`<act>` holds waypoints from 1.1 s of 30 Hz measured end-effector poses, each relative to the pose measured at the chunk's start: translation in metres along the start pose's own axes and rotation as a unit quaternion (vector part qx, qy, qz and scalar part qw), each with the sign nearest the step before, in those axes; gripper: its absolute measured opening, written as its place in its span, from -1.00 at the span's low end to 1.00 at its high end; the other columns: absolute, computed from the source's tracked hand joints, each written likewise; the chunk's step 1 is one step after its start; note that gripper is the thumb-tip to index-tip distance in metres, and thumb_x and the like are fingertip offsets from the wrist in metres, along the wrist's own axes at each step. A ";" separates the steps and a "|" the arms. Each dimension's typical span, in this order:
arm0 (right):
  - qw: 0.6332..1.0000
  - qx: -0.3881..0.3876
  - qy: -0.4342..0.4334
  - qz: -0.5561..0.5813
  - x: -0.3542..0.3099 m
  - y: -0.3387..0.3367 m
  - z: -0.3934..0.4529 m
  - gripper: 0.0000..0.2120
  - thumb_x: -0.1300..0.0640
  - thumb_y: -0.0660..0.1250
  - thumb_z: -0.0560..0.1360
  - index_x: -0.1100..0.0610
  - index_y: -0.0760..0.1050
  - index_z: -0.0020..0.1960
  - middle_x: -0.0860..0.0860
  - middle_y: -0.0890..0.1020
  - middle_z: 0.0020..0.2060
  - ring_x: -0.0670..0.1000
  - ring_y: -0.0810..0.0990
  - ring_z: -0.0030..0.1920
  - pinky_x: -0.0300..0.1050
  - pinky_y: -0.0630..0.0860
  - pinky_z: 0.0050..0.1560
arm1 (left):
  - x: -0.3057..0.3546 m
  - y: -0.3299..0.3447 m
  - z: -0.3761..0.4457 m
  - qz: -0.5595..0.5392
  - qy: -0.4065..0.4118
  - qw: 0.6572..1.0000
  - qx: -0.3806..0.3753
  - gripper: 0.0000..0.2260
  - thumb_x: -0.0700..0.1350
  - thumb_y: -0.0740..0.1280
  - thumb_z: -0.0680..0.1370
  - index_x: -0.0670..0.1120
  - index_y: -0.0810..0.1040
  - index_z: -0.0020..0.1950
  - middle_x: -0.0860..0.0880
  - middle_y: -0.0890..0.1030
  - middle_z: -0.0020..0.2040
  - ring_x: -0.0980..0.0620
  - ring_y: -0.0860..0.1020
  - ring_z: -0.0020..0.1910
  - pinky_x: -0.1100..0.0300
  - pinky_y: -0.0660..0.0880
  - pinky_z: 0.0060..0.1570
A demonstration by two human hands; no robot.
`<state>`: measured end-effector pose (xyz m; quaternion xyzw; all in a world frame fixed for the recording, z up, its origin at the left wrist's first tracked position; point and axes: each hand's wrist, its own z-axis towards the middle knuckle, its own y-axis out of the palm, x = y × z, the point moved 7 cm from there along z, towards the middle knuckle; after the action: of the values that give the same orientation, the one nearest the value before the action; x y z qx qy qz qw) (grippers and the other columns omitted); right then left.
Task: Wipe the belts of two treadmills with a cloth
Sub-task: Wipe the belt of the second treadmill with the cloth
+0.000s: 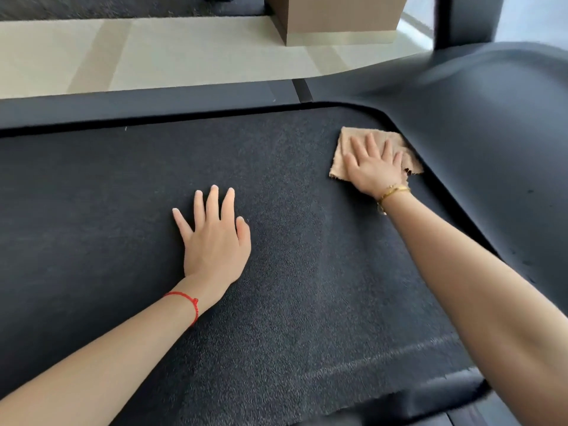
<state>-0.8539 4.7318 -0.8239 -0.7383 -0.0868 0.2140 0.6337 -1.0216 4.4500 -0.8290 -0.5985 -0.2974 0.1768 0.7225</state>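
Dark belt (pixel 276 272) lay underfoot; flat right hand (pixel 373 169) pressed the cloth (pixel 356 135) at its far corner, while the open left hand (pixel 215 241) braced mid-belt.

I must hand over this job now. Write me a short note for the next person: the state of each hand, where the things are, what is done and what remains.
Right hand: flat, fingers straight, pressing the tan cloth onto the treadmill belt at its far right corner, beside the curved grey cover.
Left hand: flat on the middle of the belt, holding nothing.
Done: wiping of this belt is under way; how much is already wiped cannot be told from the picture.
Left: finish this belt, then wipe the second treadmill, which is not in view.
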 end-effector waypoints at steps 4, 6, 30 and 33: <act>0.999 -0.018 -0.028 -0.003 -0.048 0.003 0.045 -0.45 -0.17 -0.15 0.65 -0.13 -0.08 0.62 -0.04 -0.11 0.61 0.21 -0.26 0.58 0.23 -0.31 0.53 | -0.001 0.002 0.000 0.020 0.000 1.000 0.000 -0.47 0.04 -0.04 0.65 0.00 0.02 0.62 -0.05 0.03 0.63 -0.10 -0.06 0.61 -0.34 -0.08 0.49; 0.998 -0.027 -0.055 -0.006 -0.079 0.007 0.060 -0.45 -0.18 -0.15 0.65 -0.13 -0.08 0.62 -0.05 -0.11 0.61 0.21 -0.26 0.58 0.23 -0.31 0.53 | -0.001 0.002 0.001 0.022 -0.002 1.000 -0.001 -0.47 0.04 -0.05 0.64 0.01 0.00 0.62 -0.05 0.02 0.63 -0.10 -0.08 0.61 -0.34 -0.09 0.49; 0.985 -0.031 -0.172 -0.007 -0.071 0.020 -0.062 -0.49 -0.23 -0.18 0.65 -0.25 -0.09 0.59 -0.17 -0.09 0.60 0.15 -0.22 0.59 0.15 -0.29 0.54 | 0.003 -0.002 -0.001 -0.001 0.006 1.000 -0.002 -0.49 0.05 0.00 0.65 0.01 0.08 0.61 -0.05 0.08 0.62 -0.10 -0.03 0.60 -0.35 -0.05 0.48; 0.969 -0.022 -0.245 -0.011 -0.074 0.026 -0.128 -0.49 -0.25 -0.17 0.64 -0.28 -0.10 0.58 -0.21 -0.09 0.59 0.12 -0.22 0.59 0.12 -0.27 0.55 | 0.003 -0.003 -0.003 -0.009 0.004 1.000 0.002 -0.49 0.04 0.03 0.65 0.01 0.11 0.60 -0.05 0.10 0.61 -0.09 -0.02 0.60 -0.34 -0.06 0.49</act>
<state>-0.8694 4.5823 -0.8207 -0.6761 -0.2523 0.3790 0.5794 -1.0179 4.4489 -0.8256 -0.5954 -0.2997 0.1685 0.7261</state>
